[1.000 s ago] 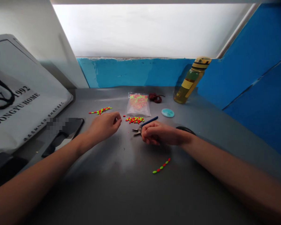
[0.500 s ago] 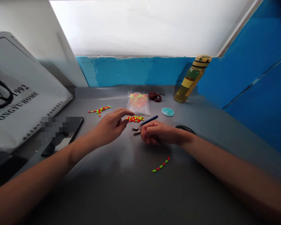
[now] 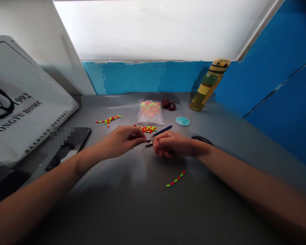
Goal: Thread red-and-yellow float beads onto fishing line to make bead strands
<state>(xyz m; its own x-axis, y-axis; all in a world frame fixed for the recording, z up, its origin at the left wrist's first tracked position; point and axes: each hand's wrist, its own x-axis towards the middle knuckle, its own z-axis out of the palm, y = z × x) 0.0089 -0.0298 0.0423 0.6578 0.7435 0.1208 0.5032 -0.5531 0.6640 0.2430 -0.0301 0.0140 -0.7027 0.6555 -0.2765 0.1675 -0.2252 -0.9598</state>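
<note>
My left hand (image 3: 123, 141) is closed, thumb and fingertips pinched together just left of my right hand; whatever sits in the pinch is too small or hidden to make out. My right hand (image 3: 169, 144) is curled shut with its fingers bent inward, and I cannot make out what they hold. Below it is a short row of red and yellow-green beads (image 3: 175, 180); no thread shows between them and the hand. Pliers with a blue handle (image 3: 163, 130) lie behind my right hand, partly covered by it. A small pile of loose beads (image 3: 149, 129) lies just beyond both hands.
Farther back are a clear bag of beads (image 3: 150, 112), a dark red cord bundle (image 3: 169, 104), a round turquoise disc (image 3: 183, 121) and a bottle (image 3: 205, 88). More beads (image 3: 109, 120) and a phone (image 3: 73, 146) lie left, beside a white bag (image 3: 28, 102).
My left hand has drawn back from the bead pile toward my right hand, its fingers closing into a pinch. One red bead now lies apart at the pile's left. My right hand has stayed almost still.
</note>
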